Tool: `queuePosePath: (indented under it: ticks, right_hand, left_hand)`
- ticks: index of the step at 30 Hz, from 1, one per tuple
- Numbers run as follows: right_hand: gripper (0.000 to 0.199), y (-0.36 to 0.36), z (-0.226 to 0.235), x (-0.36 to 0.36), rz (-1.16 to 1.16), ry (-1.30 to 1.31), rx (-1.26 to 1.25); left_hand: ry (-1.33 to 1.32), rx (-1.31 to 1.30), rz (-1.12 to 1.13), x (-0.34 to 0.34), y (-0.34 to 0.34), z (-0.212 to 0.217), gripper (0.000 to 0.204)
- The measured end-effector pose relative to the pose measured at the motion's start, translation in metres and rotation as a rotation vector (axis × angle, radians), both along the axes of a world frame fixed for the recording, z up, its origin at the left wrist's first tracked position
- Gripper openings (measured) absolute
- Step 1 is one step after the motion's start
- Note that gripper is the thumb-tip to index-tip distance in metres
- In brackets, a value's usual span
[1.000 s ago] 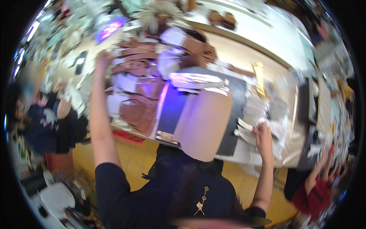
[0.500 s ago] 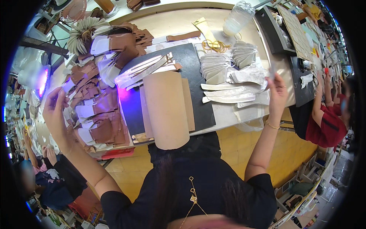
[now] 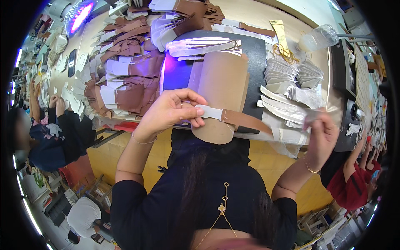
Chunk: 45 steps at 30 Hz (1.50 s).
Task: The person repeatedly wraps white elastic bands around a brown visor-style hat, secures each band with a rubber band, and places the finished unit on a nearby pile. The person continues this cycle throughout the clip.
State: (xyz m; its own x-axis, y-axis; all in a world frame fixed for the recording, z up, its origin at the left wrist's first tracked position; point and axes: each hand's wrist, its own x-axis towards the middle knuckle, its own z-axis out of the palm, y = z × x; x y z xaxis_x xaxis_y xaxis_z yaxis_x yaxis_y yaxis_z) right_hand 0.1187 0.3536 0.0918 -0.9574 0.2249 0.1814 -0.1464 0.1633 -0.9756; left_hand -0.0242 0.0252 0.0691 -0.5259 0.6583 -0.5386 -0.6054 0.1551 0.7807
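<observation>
Brown strip (image 3: 246, 120), left hand (image 3: 175, 109) pinching white end (image 3: 212, 113)

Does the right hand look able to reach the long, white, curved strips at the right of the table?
Probably yes: the right hand is close beside the long, white, curved strips, and nothing else seems to block it. However, the small, blurred grey piece it pinches may hinder it.

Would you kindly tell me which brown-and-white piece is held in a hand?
The strip in the left hand, over the curved tan sheet; the others lie on the table.
</observation>
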Motion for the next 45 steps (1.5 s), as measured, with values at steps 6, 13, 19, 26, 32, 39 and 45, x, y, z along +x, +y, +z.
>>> queuePosePath:
  ticks: [6, 13, 19, 26, 32, 39, 45]
  right_hand:
    - [0.014, -0.079, -0.002, -0.052, 0.336, -0.509, -0.172]
    - [0.022, -0.100, 0.002, -0.080, 0.492, -0.813, -0.092]
    - [0.022, -0.106, -0.001, -0.089, 0.507, -0.859, -0.051]
    - [0.020, -0.108, -0.002, -0.092, 0.516, -0.875, -0.024]
    - [0.019, -0.108, -0.002, -0.093, 0.528, -0.871, -0.023]
    - [0.019, -0.107, -0.006, -0.090, 0.518, -0.853, -0.024]
    - [0.019, -0.107, -0.009, -0.088, 0.510, -0.824, -0.041]
  left_hand:
    - [-0.068, 0.096, 0.045, 0.007, -0.010, -0.020, 0.034]
    - [-0.020, 0.145, -0.003, 0.015, -0.016, -0.025, 0.054]
    - [-0.061, 0.152, -0.003, 0.014, -0.016, -0.027, 0.053]
    - [-0.105, 0.154, 0.002, 0.013, -0.016, -0.027, 0.046]
    - [-0.115, 0.117, -0.004, 0.012, -0.013, -0.025, 0.025]
    - [-0.111, 0.089, 0.017, 0.012, -0.011, -0.022, 0.022]
    - [-0.105, 0.064, 0.033, 0.013, -0.009, -0.020, 0.021]
